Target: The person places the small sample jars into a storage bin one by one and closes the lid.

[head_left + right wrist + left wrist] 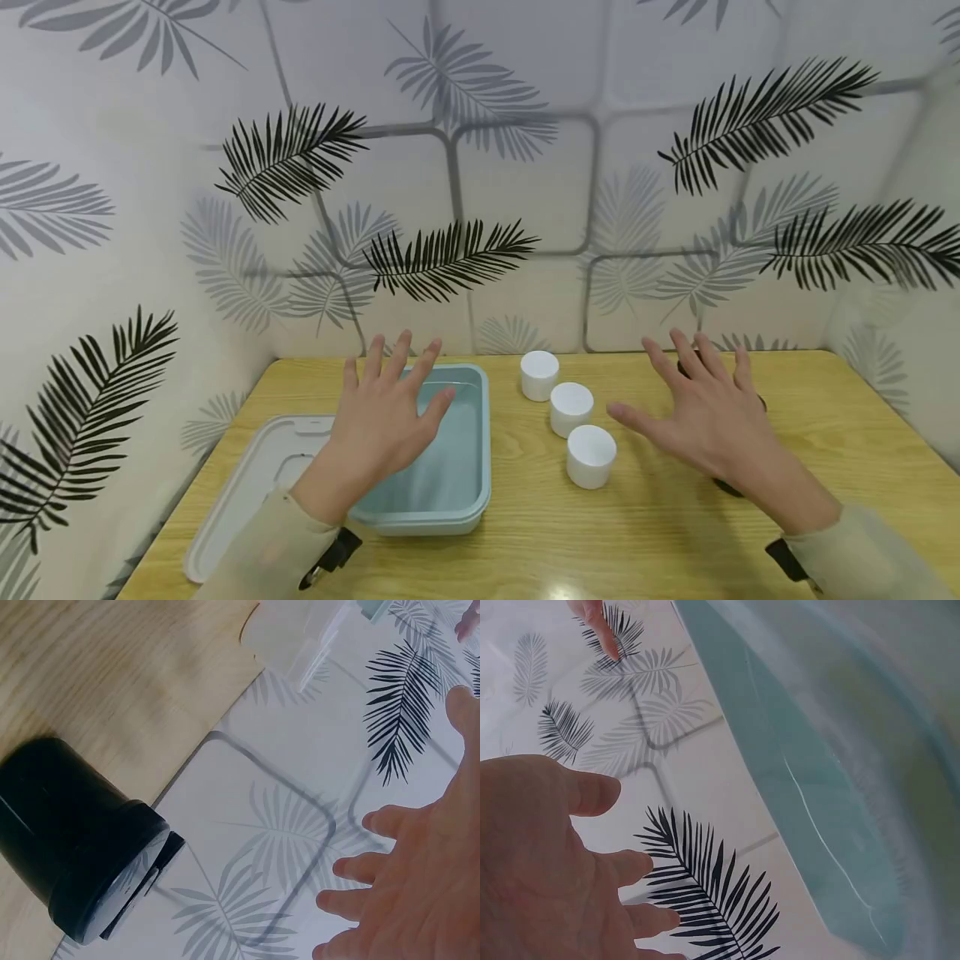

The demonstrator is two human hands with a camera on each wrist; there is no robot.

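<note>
My left hand (386, 421) hovers over the left side of a light blue plastic tub (483, 450), fingers spread and nothing in them. In the left wrist view the tub's wall (780, 772) rises beside that hand. My right hand (708, 408) is held in the air with its fingers splayed, holding nothing. Beneath it, mostly hidden in the head view, is something dark; the right wrist view shows a black tapered cup-shaped container (67, 832) with a shiny end. Between the hands stand three white round jars (590, 457), (572, 410), (539, 375) in a slanting row.
A pale grey lid (247, 467) lies left of the tub, partly under my left forearm. Everything stands on a wooden table (525, 550). A wall with leaf patterns (525, 183) rises right behind its back edge. A dark band circles each wrist.
</note>
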